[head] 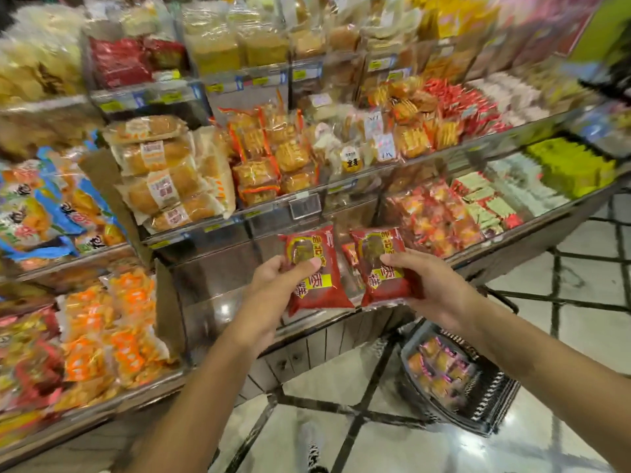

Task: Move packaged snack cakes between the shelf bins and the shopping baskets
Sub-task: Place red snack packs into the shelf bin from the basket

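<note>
Since each hand carries one red snack cake packet in front of the clear shelf bin (218,302), both are best lowered flat, side by side. In the head view, the left hand (276,281) pinches the left packet (316,271), and the right hand (433,285) grips the right packet (382,268); the shopping basket (491,401) sits on the floor below.

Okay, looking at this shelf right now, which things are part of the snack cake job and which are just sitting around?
In the job: left hand gripping a red snack cake pack; right hand gripping a second red pack; shopping basket on the floor.

Just there: bread rolls, orange packets, green packets.
</note>
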